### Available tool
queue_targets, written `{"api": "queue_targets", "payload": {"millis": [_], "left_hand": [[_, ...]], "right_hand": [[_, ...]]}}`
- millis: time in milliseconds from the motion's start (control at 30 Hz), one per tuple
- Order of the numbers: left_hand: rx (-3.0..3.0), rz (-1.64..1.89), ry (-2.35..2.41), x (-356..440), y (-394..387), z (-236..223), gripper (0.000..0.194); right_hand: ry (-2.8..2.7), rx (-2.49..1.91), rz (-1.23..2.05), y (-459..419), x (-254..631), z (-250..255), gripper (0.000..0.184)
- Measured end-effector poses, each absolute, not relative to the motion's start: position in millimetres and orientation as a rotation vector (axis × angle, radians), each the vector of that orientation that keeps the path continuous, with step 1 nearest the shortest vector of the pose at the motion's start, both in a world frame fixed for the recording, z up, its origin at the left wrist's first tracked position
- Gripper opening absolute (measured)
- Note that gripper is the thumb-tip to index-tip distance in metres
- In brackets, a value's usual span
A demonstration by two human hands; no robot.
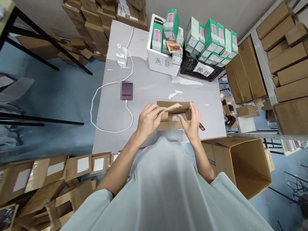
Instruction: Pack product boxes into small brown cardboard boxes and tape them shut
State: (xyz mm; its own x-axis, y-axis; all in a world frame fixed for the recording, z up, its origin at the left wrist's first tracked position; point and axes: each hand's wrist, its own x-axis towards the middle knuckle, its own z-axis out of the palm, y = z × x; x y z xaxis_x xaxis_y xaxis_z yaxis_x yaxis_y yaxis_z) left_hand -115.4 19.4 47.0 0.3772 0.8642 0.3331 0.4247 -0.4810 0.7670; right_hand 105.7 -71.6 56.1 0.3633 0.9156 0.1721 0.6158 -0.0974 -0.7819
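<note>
In front of me on the table stands a small open cardboard box [169,125], with something pale at its bottom. My left hand [149,118] is at its left side, pinching a thin tan piece [173,106] that slants over the opening. Whether this piece is a flap of the box or a loose one, I cannot tell. At the right end, my right hand [193,125] holds the box wall, thumb toward the inside and fingers along the edge. Just right of that hand lies a red and black tool [201,127], partly hidden.
A white bin [160,65] and a black crate [190,69] hold green and pink boxes at the table's back. A white cable [106,130] runs to a blurred dark device [126,90] on the left. A large open carton [231,144] stands right of me.
</note>
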Motion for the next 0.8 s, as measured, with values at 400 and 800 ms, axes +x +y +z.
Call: {"api": "queue_targets", "payload": {"millis": [400, 800], "left_hand": [[1.862, 1.106, 1.136, -116, 19, 35, 0.078], [0.931, 0.88, 1.065, -126, 9, 12, 0.077]], "right_hand": [[-1.154, -1.638, 0.638, -74, 77, 45, 0.043], [-0.493, -1.472, 1.034, -51, 31, 23, 0.069]]}}
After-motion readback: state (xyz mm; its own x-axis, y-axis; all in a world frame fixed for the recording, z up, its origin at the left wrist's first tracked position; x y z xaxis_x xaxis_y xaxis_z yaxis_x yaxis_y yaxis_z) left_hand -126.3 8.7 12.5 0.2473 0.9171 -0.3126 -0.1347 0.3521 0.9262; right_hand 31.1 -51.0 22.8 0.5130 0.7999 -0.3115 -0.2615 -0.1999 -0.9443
